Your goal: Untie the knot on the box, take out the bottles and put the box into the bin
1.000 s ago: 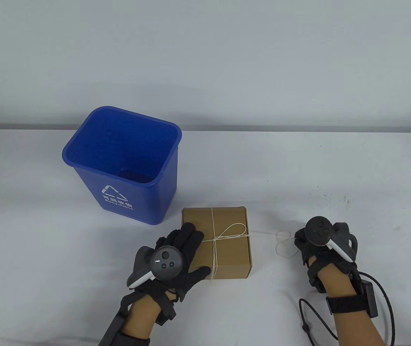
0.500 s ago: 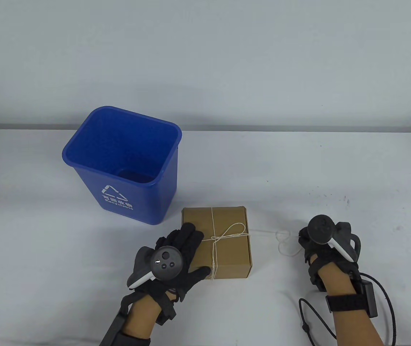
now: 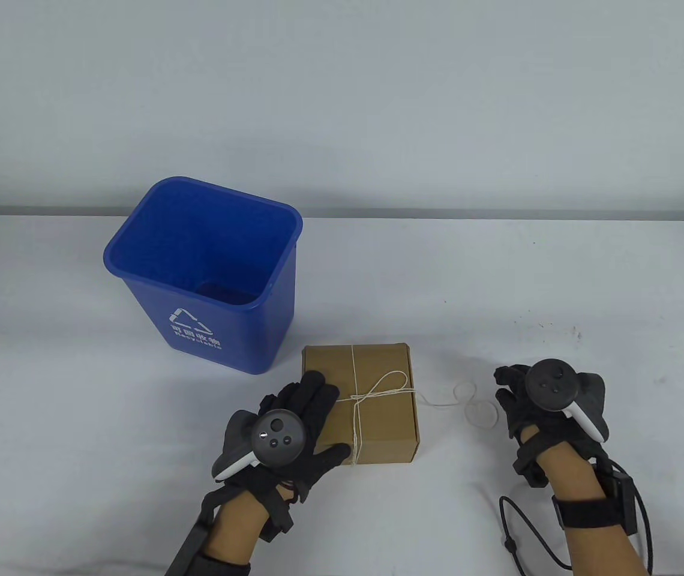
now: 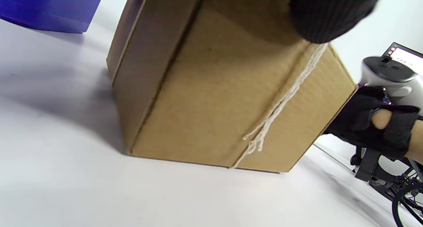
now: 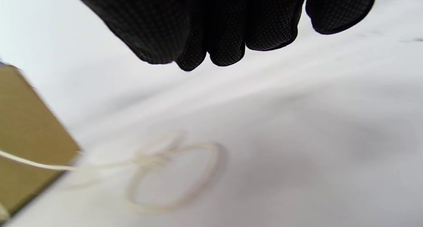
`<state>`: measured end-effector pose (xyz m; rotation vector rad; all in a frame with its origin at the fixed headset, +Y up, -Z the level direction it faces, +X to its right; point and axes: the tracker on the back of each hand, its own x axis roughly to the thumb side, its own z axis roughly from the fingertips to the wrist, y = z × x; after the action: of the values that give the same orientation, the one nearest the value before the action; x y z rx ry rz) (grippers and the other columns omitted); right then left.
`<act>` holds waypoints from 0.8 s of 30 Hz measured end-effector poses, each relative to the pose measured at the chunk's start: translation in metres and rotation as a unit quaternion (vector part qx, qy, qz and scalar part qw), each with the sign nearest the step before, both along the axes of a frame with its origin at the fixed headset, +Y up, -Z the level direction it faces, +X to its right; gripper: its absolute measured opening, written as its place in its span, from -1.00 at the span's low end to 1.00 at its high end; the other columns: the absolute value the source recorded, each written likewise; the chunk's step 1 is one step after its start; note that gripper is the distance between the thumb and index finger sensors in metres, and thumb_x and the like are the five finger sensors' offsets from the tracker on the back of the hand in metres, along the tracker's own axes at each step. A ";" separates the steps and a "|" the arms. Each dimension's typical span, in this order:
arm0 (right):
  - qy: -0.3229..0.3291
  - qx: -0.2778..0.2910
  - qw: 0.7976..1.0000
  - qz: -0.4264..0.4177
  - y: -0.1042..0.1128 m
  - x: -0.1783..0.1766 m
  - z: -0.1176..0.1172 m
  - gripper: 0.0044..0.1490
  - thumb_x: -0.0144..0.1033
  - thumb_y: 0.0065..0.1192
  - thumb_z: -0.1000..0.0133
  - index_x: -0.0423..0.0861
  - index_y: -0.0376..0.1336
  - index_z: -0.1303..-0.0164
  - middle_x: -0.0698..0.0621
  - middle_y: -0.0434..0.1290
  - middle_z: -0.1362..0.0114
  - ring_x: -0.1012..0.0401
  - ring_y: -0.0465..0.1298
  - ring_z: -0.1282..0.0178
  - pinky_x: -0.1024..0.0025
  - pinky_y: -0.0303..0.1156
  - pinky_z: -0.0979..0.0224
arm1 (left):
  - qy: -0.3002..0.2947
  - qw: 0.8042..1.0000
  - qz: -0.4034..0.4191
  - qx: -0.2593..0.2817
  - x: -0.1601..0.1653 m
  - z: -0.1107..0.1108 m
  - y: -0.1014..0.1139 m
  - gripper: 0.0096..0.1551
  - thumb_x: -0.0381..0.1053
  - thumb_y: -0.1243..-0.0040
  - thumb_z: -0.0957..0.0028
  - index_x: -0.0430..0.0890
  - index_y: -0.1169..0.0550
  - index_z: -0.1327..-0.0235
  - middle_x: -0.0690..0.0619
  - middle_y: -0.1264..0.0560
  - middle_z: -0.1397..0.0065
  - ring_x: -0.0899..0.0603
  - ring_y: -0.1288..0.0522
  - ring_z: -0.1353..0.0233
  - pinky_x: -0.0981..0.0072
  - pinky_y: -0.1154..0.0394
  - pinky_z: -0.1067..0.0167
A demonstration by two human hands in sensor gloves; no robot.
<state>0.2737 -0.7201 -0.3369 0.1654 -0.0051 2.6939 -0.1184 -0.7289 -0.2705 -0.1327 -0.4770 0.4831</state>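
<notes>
Currently my left hand [image 3: 294, 429] steadies the box [image 3: 372, 420] flat-fingered, while my empty, loosely curled right hand [image 3: 528, 402] hovers beside the slack string [image 3: 474, 408].

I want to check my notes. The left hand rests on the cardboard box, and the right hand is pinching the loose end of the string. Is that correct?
Not quite. The right hand is not pinching the string: in the right wrist view the loose end lies coiled on the table, apart from the fingers. The left hand does rest on the cardboard box.
</notes>
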 end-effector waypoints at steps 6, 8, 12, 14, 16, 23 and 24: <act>0.104 0.074 0.991 -0.039 0.019 -0.056 0.025 -0.25 -0.09 0.23 -0.08 -0.16 0.18 -0.45 -0.18 0.17 -0.57 -0.28 0.19 -0.53 -0.35 0.14 -0.39 | -0.001 1.000 -0.002 -0.004 0.001 0.000 0.000 0.12 0.44 -0.02 -0.03 0.12 0.23 -0.63 0.03 0.39 -0.69 -0.59 0.12 -0.65 -0.67 0.18 -0.42; 0.136 0.077 0.987 -0.043 0.022 -0.072 0.031 -0.20 -0.07 0.22 -0.09 -0.15 0.12 -0.49 -0.18 0.11 -0.60 -0.30 0.14 -0.55 -0.37 0.11 -0.40 | -0.001 1.000 -0.003 -0.003 0.001 0.000 0.000 0.12 0.44 -0.02 -0.03 0.11 0.23 -0.63 0.02 0.39 -0.69 -0.60 0.12 -0.64 -0.67 0.18 -0.42; 0.185 0.068 0.979 -0.059 0.030 -0.103 0.031 -0.12 -0.02 0.20 -0.10 -0.15 0.02 -0.55 -0.17 -0.02 -0.65 -0.32 0.02 -0.59 -0.41 0.02 -0.42 | -0.003 1.000 -0.001 -0.002 0.000 -0.001 0.000 0.12 0.44 -0.03 -0.03 0.12 0.23 -0.63 0.03 0.39 -0.69 -0.59 0.12 -0.65 -0.67 0.18 -0.42; 0.217 0.043 0.974 -0.054 0.031 -0.115 0.028 -0.04 0.04 0.18 -0.10 -0.12 -0.07 -0.60 -0.15 -0.17 -0.69 -0.35 -0.14 -0.61 -0.45 -0.09 -0.44 | -0.004 1.000 0.001 -0.003 0.000 -0.001 0.000 0.12 0.44 -0.03 -0.03 0.12 0.23 -0.63 0.03 0.39 -0.69 -0.59 0.12 -0.65 -0.67 0.18 -0.42; 0.265 0.009 0.963 -0.054 0.029 -0.127 0.022 0.03 0.12 0.16 -0.11 -0.08 -0.18 -0.62 -0.14 -0.32 -0.70 -0.35 -0.28 -0.62 -0.46 -0.19 -0.45 | -0.004 1.000 0.001 -0.002 0.001 -0.001 0.000 0.12 0.44 -0.03 -0.03 0.12 0.23 -0.63 0.03 0.39 -0.69 -0.59 0.12 -0.65 -0.67 0.18 -0.42; 0.280 -0.027 0.959 -0.017 0.008 -0.141 0.014 0.13 0.33 -0.01 -0.10 -0.11 -0.27 -0.63 -0.15 -0.42 -0.69 -0.33 -0.38 -0.61 -0.47 -0.18 -0.46 | -0.005 1.000 0.003 -0.004 0.001 -0.001 0.000 0.12 0.44 -0.04 -0.03 0.12 0.23 -0.63 0.03 0.39 -0.70 -0.59 0.13 -0.65 -0.67 0.19 -0.42; 0.280 -0.030 0.959 -0.040 0.004 -0.138 0.015 0.13 0.35 -0.03 -0.11 -0.09 -0.30 -0.63 -0.13 -0.45 -0.68 -0.31 -0.42 -0.61 -0.47 -0.19 -0.46 | -0.004 1.000 0.000 -0.002 0.001 -0.002 0.001 0.12 0.44 -0.04 -0.03 0.12 0.22 -0.64 0.04 0.38 -0.70 -0.59 0.13 -0.65 -0.67 0.19 -0.42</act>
<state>0.1353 -0.7163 -0.3220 0.8785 0.2347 2.4703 -0.1176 -0.7279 -0.2722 -0.1378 -0.4841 0.4829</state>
